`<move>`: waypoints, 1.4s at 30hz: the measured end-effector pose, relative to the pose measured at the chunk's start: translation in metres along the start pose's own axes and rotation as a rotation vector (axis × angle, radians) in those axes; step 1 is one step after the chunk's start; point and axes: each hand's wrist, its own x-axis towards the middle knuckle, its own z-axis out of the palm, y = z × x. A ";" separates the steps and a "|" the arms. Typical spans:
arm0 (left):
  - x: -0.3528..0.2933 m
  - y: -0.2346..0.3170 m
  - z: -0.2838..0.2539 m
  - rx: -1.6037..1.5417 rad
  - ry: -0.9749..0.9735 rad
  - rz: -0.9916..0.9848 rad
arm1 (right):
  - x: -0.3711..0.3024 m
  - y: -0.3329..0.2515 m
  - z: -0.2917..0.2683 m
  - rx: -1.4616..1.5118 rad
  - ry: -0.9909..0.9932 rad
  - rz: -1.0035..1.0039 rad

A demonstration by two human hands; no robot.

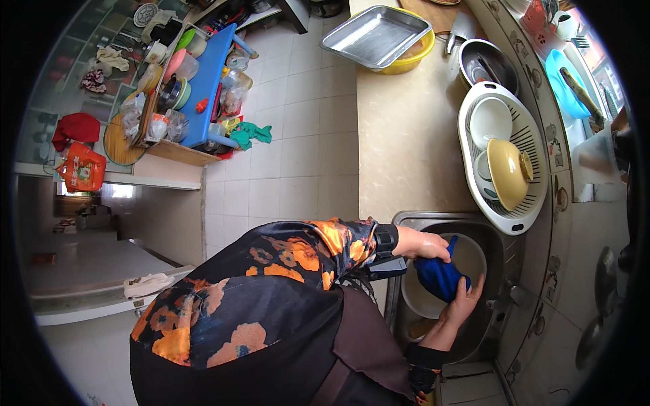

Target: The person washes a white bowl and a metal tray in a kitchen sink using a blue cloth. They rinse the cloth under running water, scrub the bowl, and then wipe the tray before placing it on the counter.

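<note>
My left hand (426, 245) grips the upper end of a wet-looking blue cloth (439, 277) between closed fingers. From the other side my right hand (463, 300) holds the cloth's lower edge, with the thumb against it and the fingers curved beside it. The cloth is bunched above a large white basin (479, 252) that contains whitish liquid. This basin sits inside a metal sink (414, 220). Part of the basin is hidden by the cloth and my hands.
Beside the sink on the counter (399, 149) stands a white draining basket (472, 177) with white bowls and a yellow lidded pot (506, 174). Farther along are a dark metal bowl (467, 61), a cleaver (462, 28) and a metal tray (376, 34) over a yellow basin (416, 59).
</note>
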 end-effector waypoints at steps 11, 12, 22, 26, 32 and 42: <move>0.003 0.013 -0.024 -0.079 0.232 0.210 | -0.008 0.011 -0.015 -0.102 -0.167 -0.086; -0.003 0.013 -0.021 -0.079 0.222 0.139 | -0.009 0.002 -0.013 0.213 -0.212 0.041; 0.021 -0.013 0.036 -0.238 0.275 -0.095 | -0.041 -0.008 0.067 -0.432 -0.216 -0.640; 0.055 -0.064 0.055 -0.257 0.446 0.052 | -0.007 0.010 0.071 -0.542 0.274 -0.254; 0.035 -0.034 0.048 -0.179 0.483 0.149 | -0.010 0.024 0.071 -0.465 0.217 -0.464; 0.044 -0.061 0.051 -0.341 0.378 0.004 | 0.017 0.042 0.055 -0.483 0.277 -0.224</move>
